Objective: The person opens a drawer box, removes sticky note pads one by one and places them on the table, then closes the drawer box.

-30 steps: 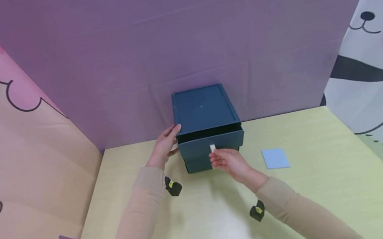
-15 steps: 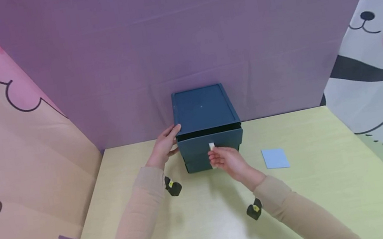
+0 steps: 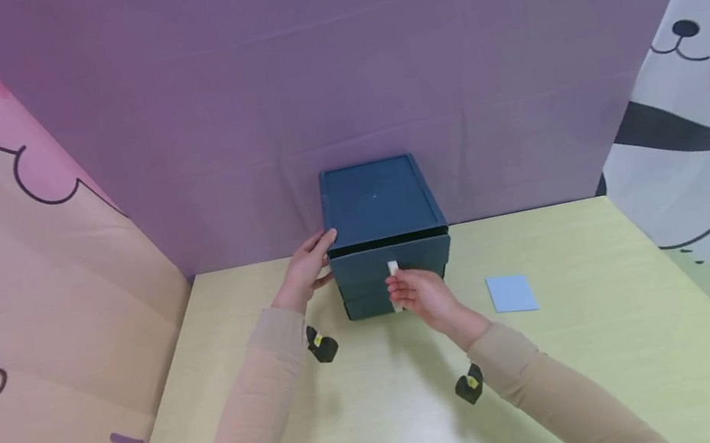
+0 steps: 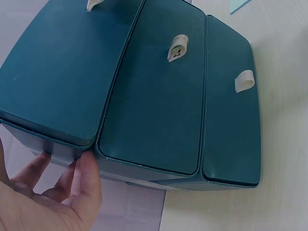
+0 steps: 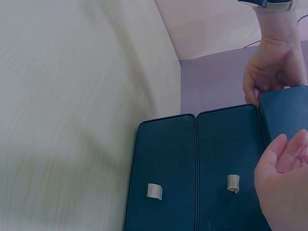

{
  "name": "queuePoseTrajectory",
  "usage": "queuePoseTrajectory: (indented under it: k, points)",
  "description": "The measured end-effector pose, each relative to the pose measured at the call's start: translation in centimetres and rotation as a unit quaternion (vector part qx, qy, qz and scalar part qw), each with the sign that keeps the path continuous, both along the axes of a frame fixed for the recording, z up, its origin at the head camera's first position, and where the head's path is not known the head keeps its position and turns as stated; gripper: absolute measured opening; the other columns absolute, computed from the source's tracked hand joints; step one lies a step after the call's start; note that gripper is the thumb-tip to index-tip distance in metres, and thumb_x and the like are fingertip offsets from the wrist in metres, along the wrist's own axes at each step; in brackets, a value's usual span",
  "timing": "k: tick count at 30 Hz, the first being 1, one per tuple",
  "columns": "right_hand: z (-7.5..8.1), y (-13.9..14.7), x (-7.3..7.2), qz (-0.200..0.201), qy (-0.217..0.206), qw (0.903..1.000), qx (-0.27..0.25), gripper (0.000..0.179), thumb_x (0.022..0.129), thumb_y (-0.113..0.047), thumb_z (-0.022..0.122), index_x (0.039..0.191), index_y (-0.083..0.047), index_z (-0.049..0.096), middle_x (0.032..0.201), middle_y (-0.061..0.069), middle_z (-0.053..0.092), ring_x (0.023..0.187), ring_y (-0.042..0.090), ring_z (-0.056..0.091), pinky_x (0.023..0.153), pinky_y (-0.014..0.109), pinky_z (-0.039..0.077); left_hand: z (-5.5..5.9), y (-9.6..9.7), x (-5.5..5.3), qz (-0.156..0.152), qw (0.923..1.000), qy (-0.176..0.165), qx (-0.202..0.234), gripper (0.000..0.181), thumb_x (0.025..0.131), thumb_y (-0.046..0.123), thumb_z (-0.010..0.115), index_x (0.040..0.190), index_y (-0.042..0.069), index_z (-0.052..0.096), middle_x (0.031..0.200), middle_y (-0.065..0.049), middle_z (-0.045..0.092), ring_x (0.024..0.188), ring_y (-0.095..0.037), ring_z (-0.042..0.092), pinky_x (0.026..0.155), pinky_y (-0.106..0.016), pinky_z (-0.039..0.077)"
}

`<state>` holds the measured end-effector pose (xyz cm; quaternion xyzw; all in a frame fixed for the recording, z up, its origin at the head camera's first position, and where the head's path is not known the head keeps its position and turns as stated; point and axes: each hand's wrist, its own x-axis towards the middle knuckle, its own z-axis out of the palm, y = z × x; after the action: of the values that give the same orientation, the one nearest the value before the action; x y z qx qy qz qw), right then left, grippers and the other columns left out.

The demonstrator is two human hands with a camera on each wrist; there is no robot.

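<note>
A dark teal drawer cabinet [image 3: 374, 199] stands against the back wall, its top drawer [image 3: 359, 269] out by a narrow gap. My left hand [image 3: 303, 272] steadies the cabinet's left side, thumb at the top front corner; in the left wrist view its fingertips press the side wall near the top drawer. With bent fingers, my right hand [image 3: 426, 301] pinches the off-white pull tab [image 3: 393, 266] of that drawer; the exact finger contact is partly hidden. The left wrist view shows the middle drawer's loop [image 4: 178, 47] and the bottom drawer's loop [image 4: 244, 81], both untouched.
A light blue square sheet [image 3: 511, 293] lies on the pale table [image 3: 386, 418], right of the cabinet. Black wrist cameras hang by both cuffs. A purple cloth wall [image 3: 350, 59] is behind, with printed panels at both sides.
The top drawer has slid inward, narrowing its gap, and my right hand has moved forward with the pull tab. My left hand stays in place.
</note>
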<state>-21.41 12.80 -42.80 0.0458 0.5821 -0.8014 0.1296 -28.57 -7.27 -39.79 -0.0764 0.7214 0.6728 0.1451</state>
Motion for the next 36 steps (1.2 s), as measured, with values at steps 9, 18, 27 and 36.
queuePoseTrajectory:
  k: [9, 18, 27, 36]
  points:
    - [-0.1, 0.0, -0.1, -0.002, -0.001, 1.0000, -0.001, 0.020, 0.100, -0.011, 0.044, 0.101, 0.006, 0.055, 0.082, 0.001, 0.060, 0.071, 0.009, 0.058, 0.070, 0.019, 0.052, 0.0, 0.0, 0.0, -0.001, 1.0000, -0.002, 0.004, 0.066, 0.092, 0.048, 0.056, 0.149, 0.025, 0.032, 0.154, -0.005, 0.028, 0.134, -0.030, 0.037, 0.103, -0.047, 0.042]
    - [0.2, -0.1, -0.6, -0.004, -0.002, 1.0000, -0.004, 0.018, 0.099, -0.010, 0.044, 0.098, 0.003, 0.056, 0.080, 0.000, 0.061, 0.069, 0.008, 0.058, 0.071, 0.019, 0.052, 0.1, 0.0, 0.2, 0.004, 1.0000, 0.000, 0.003, 0.066, 0.092, 0.049, 0.056, 0.148, 0.026, 0.032, 0.154, -0.004, 0.029, 0.133, -0.030, 0.039, 0.102, -0.045, 0.043]
    - [0.4, -0.2, -1.1, -0.003, -0.006, 0.9999, 0.015, 0.023, 0.099, -0.011, 0.044, 0.107, 0.008, 0.054, 0.082, 0.000, 0.061, 0.072, 0.009, 0.059, 0.071, 0.019, 0.052, 0.0, -0.2, 0.2, 0.003, 0.9999, -0.008, 0.007, 0.065, 0.092, 0.047, 0.056, 0.149, 0.026, 0.032, 0.154, -0.003, 0.029, 0.132, -0.029, 0.040, 0.102, -0.045, 0.043]
    - [0.4, -0.1, -1.5, -0.008, -0.011, 0.9997, 0.019, 0.023, 0.099, -0.011, 0.044, 0.107, 0.008, 0.054, 0.082, 0.001, 0.060, 0.071, 0.009, 0.058, 0.071, 0.019, 0.052, 0.3, 0.1, 0.1, 0.002, 0.9999, -0.010, 0.006, 0.066, 0.091, 0.048, 0.057, 0.148, 0.026, 0.033, 0.153, -0.002, 0.031, 0.130, -0.028, 0.043, 0.101, -0.044, 0.044]
